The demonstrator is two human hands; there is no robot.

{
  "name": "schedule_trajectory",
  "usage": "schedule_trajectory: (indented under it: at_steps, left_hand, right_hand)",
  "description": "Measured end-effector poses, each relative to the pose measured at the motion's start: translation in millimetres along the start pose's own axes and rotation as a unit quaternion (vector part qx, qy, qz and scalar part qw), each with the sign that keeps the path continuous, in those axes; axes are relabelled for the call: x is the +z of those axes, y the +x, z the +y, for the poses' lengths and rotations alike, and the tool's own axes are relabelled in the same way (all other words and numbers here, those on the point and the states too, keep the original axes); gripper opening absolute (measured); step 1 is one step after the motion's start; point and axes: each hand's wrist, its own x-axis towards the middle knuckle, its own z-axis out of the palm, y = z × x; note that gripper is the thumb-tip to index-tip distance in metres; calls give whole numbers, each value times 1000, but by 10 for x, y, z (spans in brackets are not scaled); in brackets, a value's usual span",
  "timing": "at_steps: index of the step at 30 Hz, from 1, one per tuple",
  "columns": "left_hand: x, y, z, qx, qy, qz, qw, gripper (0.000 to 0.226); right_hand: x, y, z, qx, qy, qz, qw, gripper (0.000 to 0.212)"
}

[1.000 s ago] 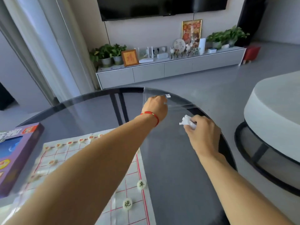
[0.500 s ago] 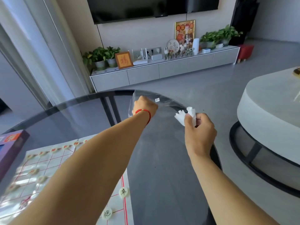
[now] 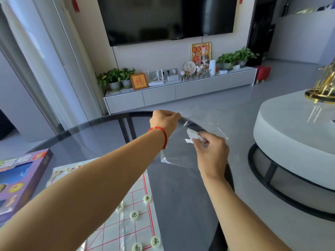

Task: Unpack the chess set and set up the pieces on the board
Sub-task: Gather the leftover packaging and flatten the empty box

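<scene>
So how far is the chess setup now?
Done: the board lies unfolded on the glass table, several pieces placed. In hand: left hand holds the clear plastic bag, right hand a crumpled white paper. Whether pieces remain, the arm hides.

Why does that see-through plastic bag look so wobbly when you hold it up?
The clear plastic bag is probably very thin and floppy: it hangs creased and sagging below the left hand. It likely weighs almost nothing, since a pinch holds it. It may be slippery too, being smooth and shiny, so the right hand helps with it.
</scene>
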Motion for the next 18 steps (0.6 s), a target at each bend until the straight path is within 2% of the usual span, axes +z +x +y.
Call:
schedule_trajectory:
  at_steps: [2, 4, 5, 7, 9, 11, 13, 14, 15, 16, 17, 18]
  left_hand:
    - [-50, -98, 36, 2, -8, -5, 1000, 14]
    - [-83, -200, 43, 19, -3, -34, 999, 17]
    - [-96, -259, 16, 30, 5, -51, 998, 21]
    - [-114, -360, -53, 38, 21, -87, 995, 27]
    - [-126, -409, -161, 29, 21, -133, 991, 27]
    - [-123, -406, -266, 35, 42, -143, 988, 31]
    - [-68, -398, -359, 65, 125, -103, 985, 33]
    - [-15, -386, -412, 93, 193, -79, 974, 33]
    - [48, -373, -467, 116, 265, -68, 955, 33]
    - [116, -369, -511, 120, 326, -76, 935, 37]
    - [186, -363, -545, 104, 372, -98, 917, 46]
    - [259, -349, -584, 80, 395, -127, 906, 58]
  right_hand:
    - [68, -41, -2, -47, -41, -37, 997, 3]
    - [101, -28, 12, -71, -65, -125, 988, 10]
    - [86, -32, 19, -81, -83, -166, 979, 6]
    - [-32, -56, 56, -65, -149, -187, 969, 10]
    - [-235, -85, 139, 30, -188, -98, 977, 18]
    - [-451, -53, 218, 161, -139, 64, 975, 26]
    - [-622, 19, 232, 255, -58, 217, 940, 26]
    - [-687, 61, 256, 263, -29, 268, 927, 27]
    - [-722, 104, 282, 254, -18, 288, 923, 29]
    - [-721, 142, 310, 241, -21, 266, 933, 33]
    - [-685, 175, 340, 227, -36, 204, 952, 38]
    - [-619, 190, 387, 217, -65, 106, 968, 45]
